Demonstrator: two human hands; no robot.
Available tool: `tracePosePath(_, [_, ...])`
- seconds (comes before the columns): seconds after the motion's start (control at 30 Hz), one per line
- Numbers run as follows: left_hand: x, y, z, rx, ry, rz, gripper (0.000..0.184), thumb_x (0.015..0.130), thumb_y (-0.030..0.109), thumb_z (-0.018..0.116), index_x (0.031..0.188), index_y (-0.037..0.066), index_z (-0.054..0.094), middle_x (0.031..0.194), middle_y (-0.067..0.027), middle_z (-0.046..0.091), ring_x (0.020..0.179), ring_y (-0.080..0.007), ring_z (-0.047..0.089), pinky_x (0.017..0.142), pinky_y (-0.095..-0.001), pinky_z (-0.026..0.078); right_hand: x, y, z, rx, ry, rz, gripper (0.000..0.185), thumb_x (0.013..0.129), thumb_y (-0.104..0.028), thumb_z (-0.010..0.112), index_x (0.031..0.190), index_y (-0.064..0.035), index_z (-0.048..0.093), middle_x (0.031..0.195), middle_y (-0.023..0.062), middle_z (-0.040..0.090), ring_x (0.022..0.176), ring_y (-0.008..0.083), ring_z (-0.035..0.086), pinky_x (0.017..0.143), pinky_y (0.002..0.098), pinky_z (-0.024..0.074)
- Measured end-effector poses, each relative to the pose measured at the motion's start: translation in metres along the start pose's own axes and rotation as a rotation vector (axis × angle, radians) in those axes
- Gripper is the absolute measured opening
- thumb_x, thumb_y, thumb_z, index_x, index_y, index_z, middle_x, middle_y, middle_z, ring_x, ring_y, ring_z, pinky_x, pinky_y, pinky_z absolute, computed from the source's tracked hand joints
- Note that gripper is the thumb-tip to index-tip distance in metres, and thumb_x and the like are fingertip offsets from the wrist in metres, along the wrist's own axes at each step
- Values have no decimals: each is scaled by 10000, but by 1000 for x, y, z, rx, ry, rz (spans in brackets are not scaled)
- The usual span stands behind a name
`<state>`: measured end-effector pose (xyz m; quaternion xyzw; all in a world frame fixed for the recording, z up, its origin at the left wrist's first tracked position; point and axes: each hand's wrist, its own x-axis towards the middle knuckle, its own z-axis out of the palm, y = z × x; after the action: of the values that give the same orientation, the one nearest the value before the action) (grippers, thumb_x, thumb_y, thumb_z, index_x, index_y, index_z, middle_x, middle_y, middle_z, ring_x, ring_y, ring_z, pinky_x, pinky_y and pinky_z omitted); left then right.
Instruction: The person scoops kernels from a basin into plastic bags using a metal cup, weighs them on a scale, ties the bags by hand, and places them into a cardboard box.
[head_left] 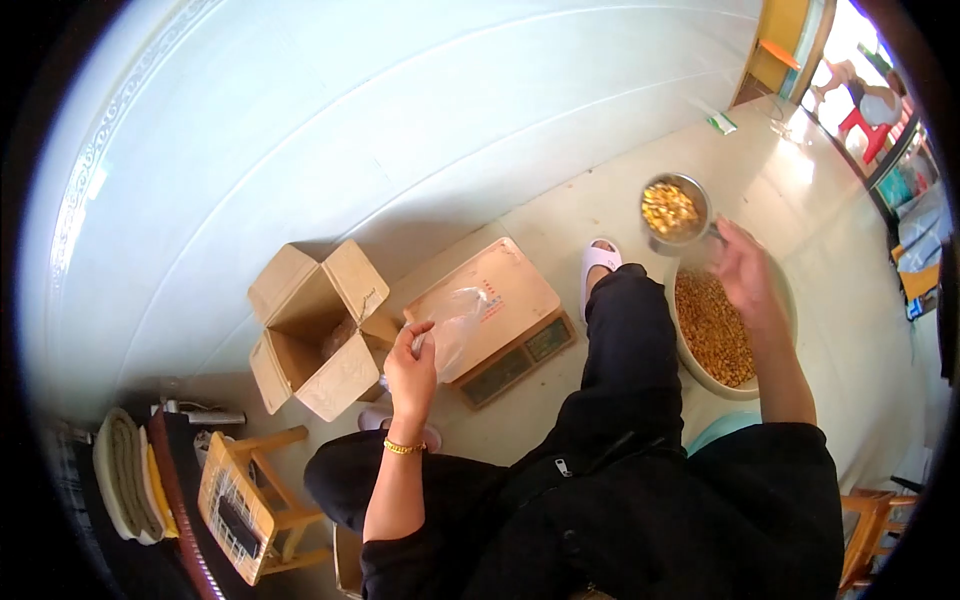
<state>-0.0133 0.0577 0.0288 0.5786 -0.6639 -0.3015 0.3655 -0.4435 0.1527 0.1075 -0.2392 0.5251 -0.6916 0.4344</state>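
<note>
My left hand (411,372) is closed on the gathered edge of a clear plastic bag (461,328), which hangs limp over a flat-topped scale (485,290) with a dark display panel. In my right hand (742,262), slightly blurred, is the handle of a round metal scoop (650,228) heaped with golden-yellow kernels (669,208). The scoop is raised beside the rim of a large pale tub (787,285). Brown-yellow kernels (712,330) fill much of that tub; their exact kind is hard to make out.
An open cardboard box (315,335) stands left of the scale with its flaps spread. A wooden stool (245,495) is at lower left. A green-and-white packet (721,123) lies on the tiled floor near the wall. Another person (868,95) is visible beyond the doorway.
</note>
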Motion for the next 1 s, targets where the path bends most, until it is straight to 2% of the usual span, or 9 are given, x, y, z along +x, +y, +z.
tracePosePath(0.17, [-4,22,-17,-20,76,49,222,844,60,540,1046,38,629,728,-79,623,567,-132,516,557,-284,416,5,16,101,209,-362,230,187,874,-284,597,767,-159,507,567,-33,442,535,97,399,523,267,324])
tracePosePath(0.2, [-4,17,-18,-80,67,22,231,845,40,523,1054,32,622,816,-98,644,666,-154,565,636,-288,441,8,28,113,272,-463,333,121,862,-246,602,883,-160,520,620,-9,486,601,114,455,561,274,345])
tracePosePath(0.33, [-5,15,-27,-285,62,-51,274,846,-30,467,1080,13,601,1031,-128,659,976,-210,615,865,-293,445,0,77,186,267,-581,506,155,811,-272,629,825,-164,518,600,-17,442,595,127,396,563,274,320])
tracePosePath(0.47, [-5,18,-39,-329,92,-100,352,845,-66,423,1163,21,546,1111,-113,625,1043,-215,586,895,-292,428,10,134,231,228,-711,606,186,825,-257,627,722,-157,510,561,-17,416,560,120,399,543,278,330])
tracePosePath(0.63, [0,19,-47,-376,187,-104,399,847,-68,413,1222,37,496,1123,-75,608,608,-110,534,607,-249,447,16,190,249,-244,-709,647,357,832,-329,614,558,-156,463,536,-38,393,486,99,335,458,271,243])
tracePosePath(0.67, [1,18,-47,-376,192,-111,399,847,-68,413,1222,37,496,1123,-75,608,608,-110,534,607,-249,447,18,192,251,-248,-713,653,357,832,-329,614,558,-156,463,536,-38,393,486,99,335,458,271,243])
tracePosePath(0.77, [1,17,-42,-358,82,-199,387,849,-48,430,1221,35,498,1088,-86,613,594,-120,544,595,-267,457,29,203,244,-734,-782,540,335,810,-311,629,559,-135,495,552,-37,431,460,81,348,407,282,221])
tracePosePath(0.9, [9,26,-35,-292,34,-236,370,856,-16,467,1221,36,502,995,-123,615,596,-134,557,594,-284,465,44,209,231,-761,-786,544,308,803,-295,631,571,-128,517,557,-35,447,468,77,369,406,287,228])
tracePosePath(1.0, [17,26,-24,-300,61,-234,339,870,0,482,1205,34,518,961,-132,614,598,-139,561,598,-290,466,43,207,226,-490,-696,723,245,796,-275,629,614,-144,529,569,-38,452,488,77,366,454,256,265])
